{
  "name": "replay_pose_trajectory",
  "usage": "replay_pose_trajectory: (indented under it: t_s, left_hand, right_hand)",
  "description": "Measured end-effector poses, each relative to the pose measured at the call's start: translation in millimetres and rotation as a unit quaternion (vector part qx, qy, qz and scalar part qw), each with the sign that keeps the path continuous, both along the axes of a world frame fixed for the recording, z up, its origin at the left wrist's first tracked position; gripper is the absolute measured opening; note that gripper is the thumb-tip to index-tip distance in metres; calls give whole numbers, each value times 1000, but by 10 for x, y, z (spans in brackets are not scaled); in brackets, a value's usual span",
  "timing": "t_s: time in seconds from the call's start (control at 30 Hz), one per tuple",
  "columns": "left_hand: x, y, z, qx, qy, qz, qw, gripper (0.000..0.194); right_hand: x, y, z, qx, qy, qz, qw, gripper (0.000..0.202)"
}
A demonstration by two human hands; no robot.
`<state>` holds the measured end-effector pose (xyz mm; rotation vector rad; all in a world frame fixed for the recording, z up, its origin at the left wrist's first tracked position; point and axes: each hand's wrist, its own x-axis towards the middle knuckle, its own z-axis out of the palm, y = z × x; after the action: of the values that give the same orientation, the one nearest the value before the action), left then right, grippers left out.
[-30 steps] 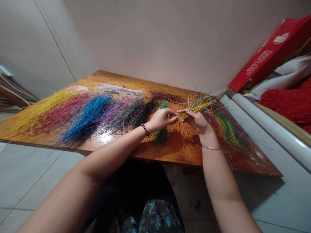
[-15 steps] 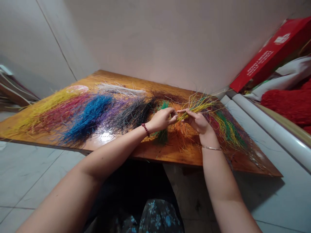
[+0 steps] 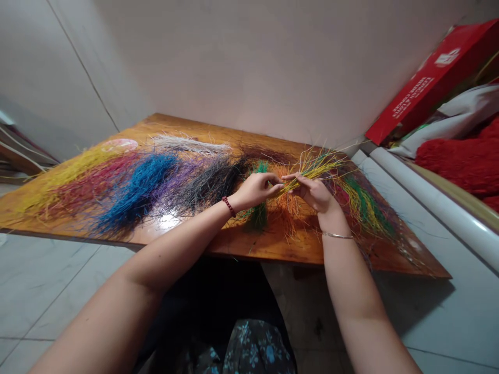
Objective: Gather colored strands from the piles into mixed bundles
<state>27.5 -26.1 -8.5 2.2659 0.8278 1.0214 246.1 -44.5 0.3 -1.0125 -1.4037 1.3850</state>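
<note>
My right hand (image 3: 315,195) holds a loose bundle of thin yellow and green strands (image 3: 322,167), its fingers closed around the near part while the far ends fan out to the upper right. At the bundle's lower left end, my left hand (image 3: 259,189), with a dark red bead bracelet at the wrist, has thumb and forefinger pinched on the strand tips. Beneath the hands lie a pile of orange strands (image 3: 290,208) and a pile of green strands (image 3: 259,215). Exactly how many strands each hand grips is too fine to make out.
On the wooden table (image 3: 234,246) lie yellow strands (image 3: 74,169), blue strands (image 3: 136,189), black strands (image 3: 210,182) and white strands (image 3: 191,144). Mixed yellow and green strands (image 3: 364,205) spread at the right. A red box (image 3: 421,83) and red material (image 3: 460,161) stand beyond the table.
The whole view has shifted slightly, so everything sits a little further left. My left thumb and fingers have straightened somewhat at the bundle's end; my right hand keeps its hold.
</note>
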Motion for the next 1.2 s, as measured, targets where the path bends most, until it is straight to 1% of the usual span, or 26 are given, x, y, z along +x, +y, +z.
replay_pose_trajectory:
  t_s: [0.27, 0.5, 0.83, 0.97, 1.1, 1.2]
  left_hand:
    - [5, 23, -6, -26, -3, -19, 999, 32]
    - [15, 18, -7, -33, 6, -7, 999, 32]
    - [39, -12, -40, 32, 8, 11, 999, 19]
    - [41, -19, -40, 31, 10, 11, 999, 16]
    - [26, -18, -19, 28, 6, 11, 1000, 20]
    - [7, -3, -4, 17, 9, -1, 1000, 23]
  right_hand:
    - [1, 7, -26, 3, -7, 8, 1000, 32]
    - [-4, -5, -27, -2, -4, 3, 1000, 31]
    - [0, 5, -34, -8, 0, 11, 1000, 33]
    - [-11, -4, -14, -11, 5, 9, 1000, 33]
    - [-13, 1, -16, -3, 10, 5, 1000, 32]
    - [-5, 10, -27, 0, 2, 0, 1000, 31]
